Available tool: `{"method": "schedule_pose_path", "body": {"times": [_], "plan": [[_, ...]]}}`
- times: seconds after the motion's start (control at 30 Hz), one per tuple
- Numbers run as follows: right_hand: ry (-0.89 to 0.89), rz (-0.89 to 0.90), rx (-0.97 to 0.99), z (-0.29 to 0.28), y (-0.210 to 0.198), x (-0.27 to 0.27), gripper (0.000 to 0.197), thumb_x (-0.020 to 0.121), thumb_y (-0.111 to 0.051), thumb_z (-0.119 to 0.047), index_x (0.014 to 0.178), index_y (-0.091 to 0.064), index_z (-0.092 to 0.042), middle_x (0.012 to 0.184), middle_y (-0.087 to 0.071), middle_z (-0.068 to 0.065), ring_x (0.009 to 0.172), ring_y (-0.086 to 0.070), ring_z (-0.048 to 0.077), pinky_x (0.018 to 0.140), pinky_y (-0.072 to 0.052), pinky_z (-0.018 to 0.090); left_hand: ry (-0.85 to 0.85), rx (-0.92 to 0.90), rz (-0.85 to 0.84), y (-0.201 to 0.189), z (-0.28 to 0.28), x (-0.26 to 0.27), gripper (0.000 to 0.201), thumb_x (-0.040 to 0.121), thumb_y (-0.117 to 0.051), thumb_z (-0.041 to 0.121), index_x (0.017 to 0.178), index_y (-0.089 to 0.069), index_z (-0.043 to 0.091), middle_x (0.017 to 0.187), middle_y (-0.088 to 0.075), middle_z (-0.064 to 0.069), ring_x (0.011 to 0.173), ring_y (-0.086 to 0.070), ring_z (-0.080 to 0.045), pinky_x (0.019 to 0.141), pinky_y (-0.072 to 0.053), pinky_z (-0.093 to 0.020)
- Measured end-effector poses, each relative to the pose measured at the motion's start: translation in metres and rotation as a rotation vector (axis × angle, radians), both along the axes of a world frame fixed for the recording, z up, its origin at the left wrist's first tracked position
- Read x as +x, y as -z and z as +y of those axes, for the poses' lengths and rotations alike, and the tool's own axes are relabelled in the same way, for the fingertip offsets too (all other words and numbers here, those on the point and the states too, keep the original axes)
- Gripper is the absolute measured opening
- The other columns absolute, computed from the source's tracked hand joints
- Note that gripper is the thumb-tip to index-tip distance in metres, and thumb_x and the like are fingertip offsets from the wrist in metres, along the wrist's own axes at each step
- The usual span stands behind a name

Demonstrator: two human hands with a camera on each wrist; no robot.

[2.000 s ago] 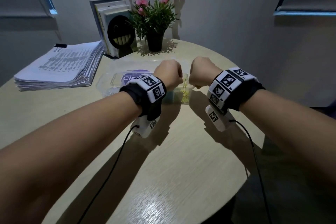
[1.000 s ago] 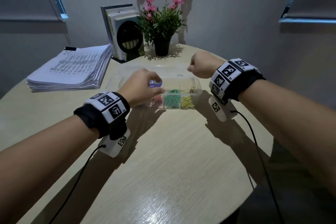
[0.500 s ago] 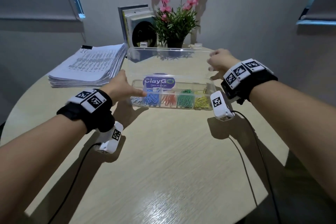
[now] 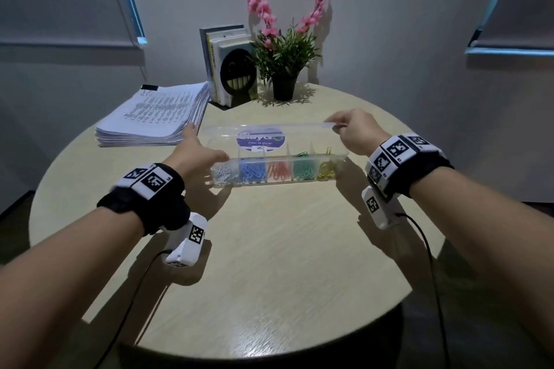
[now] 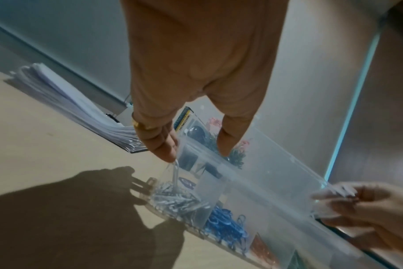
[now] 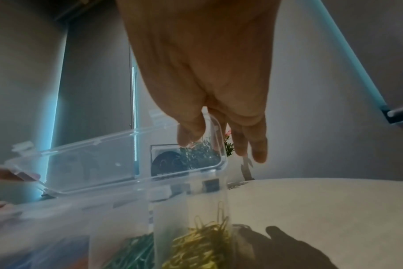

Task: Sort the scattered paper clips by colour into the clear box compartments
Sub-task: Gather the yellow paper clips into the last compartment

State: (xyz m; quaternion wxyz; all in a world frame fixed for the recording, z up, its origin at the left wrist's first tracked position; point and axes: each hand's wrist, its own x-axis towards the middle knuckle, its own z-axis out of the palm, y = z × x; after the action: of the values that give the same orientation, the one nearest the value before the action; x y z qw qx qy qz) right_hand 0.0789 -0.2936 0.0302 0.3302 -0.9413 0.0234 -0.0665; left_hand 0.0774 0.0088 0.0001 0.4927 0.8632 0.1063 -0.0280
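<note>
Box [image 4: 278, 180] of clear plastic sits toward the far edge of the round counter [image 4: 269, 263], its lid [image 4: 269, 132] swung up and back. The right hand [image 4: 355, 132] pinches the lid's right corner; the left hand [image 4: 195, 153] lies flat and open against the box's left end, steadying it. Paper clips [image 4: 251, 172] lie in the compartments by colour: silver, blue, red, green, yellow. To open well, the person should probably keep the base pressed down and ease the lid back fully, so nothing tips.
</note>
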Motion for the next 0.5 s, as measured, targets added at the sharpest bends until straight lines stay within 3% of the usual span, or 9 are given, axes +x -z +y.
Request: {"method": "schedule_pose_path", "body": {"times": [0.1,0.13,0.17,0.23,0.3,0.37,0.43,0.5], "plan": [[-0.041,0.161,-0.090,-0.002,-0.001,-0.008,0.062,0.087,-0.033,0.010,0.132,-0.055,-0.026,0.136,-0.053,0.005,0.061,-0.050,0.009,0.047,-0.041,0.015,0.007,-0.138,0.024,0.000,0.005,0.002,0.091,0.079,-0.069,0.007,0.147,-0.014,0.032,0.136,-0.039,-0.020,0.110,-0.055,-0.036,0.082,-0.052,-0.041],[-0.027,0.204,-0.094,-0.002,0.000,-0.009,0.065,0.086,-0.033,0.009,0.137,-0.049,-0.028,0.138,-0.051,0.006,0.058,-0.049,0.009,0.044,-0.040,0.017,0.006,-0.180,0.029,0.000,0.005,0.003,0.086,0.082,-0.066,0.005,0.148,-0.015,0.028,0.133,-0.041,-0.019,0.109,-0.054,-0.034,0.080,-0.050,-0.040],[-0.011,0.224,-0.073,-0.004,0.002,-0.009,0.064,0.087,-0.035,0.006,0.141,-0.044,-0.027,0.139,-0.050,0.007,0.061,-0.051,0.011,0.047,-0.044,0.020,0.002,-0.203,0.029,0.000,0.005,0.004,0.079,0.086,-0.062,0.006,0.148,-0.016,0.024,0.129,-0.043,-0.017,0.104,-0.054,-0.031,0.080,-0.049,-0.039],[0.030,0.234,0.052,-0.003,0.007,-0.009,0.053,0.093,-0.042,-0.004,0.142,-0.042,-0.024,0.141,-0.048,0.006,0.081,-0.056,0.017,0.073,-0.056,0.033,-0.015,-0.226,0.032,0.002,0.005,0.007,0.067,0.092,-0.057,0.012,0.149,-0.020,0.017,0.121,-0.045,-0.016,0.088,-0.051,-0.026,0.076,-0.047,-0.037],[0.088,0.231,0.220,0.001,0.014,-0.008,0.046,0.095,-0.046,-0.009,0.139,-0.047,-0.022,0.139,-0.049,0.006,0.097,-0.057,0.024,0.091,-0.053,0.044,-0.022,-0.221,0.044,0.005,0.003,0.009,0.058,0.095,-0.053,0.019,0.147,-0.028,0.015,0.122,-0.049,-0.019,0.075,-0.050,-0.021,0.067,-0.046,-0.033],[0.120,0.213,0.318,0.006,0.014,-0.005,0.042,0.095,-0.046,-0.009,0.135,-0.052,-0.021,0.136,-0.051,0.007,0.106,-0.059,0.028,0.092,-0.053,0.047,-0.028,-0.202,0.033,0.003,0.000,0.011,0.051,0.096,-0.051,0.026,0.143,-0.035,0.015,0.124,-0.053,-0.018,0.070,-0.051,-0.018,0.063,-0.045,-0.031],[0.145,0.183,0.371,0.012,0.006,-0.001,0.041,0.095,-0.045,-0.009,0.133,-0.054,-0.020,0.124,-0.055,0.006,0.099,-0.063,0.030,0.087,-0.055,0.049,-0.048,-0.212,-0.006,-0.004,-0.002,0.014,0.044,0.097,-0.048,0.028,0.138,-0.041,0.014,0.103,-0.057,-0.012,0.069,-0.049,-0.017,0.065,-0.044,-0.032],[0.157,0.146,0.379,0.016,-0.012,0.004,0.040,0.094,-0.044,-0.009,0.131,-0.055,-0.021,0.107,-0.057,0.006,0.090,-0.063,0.032,0.081,-0.056,0.051,-0.059,-0.245,-0.052,-0.018,-0.004,0.016,0.024,0.097,-0.043,0.027,0.117,-0.052,0.016,0.087,-0.051,-0.006,0.070,-0.048,-0.017,0.065,-0.044,-0.030]]}}
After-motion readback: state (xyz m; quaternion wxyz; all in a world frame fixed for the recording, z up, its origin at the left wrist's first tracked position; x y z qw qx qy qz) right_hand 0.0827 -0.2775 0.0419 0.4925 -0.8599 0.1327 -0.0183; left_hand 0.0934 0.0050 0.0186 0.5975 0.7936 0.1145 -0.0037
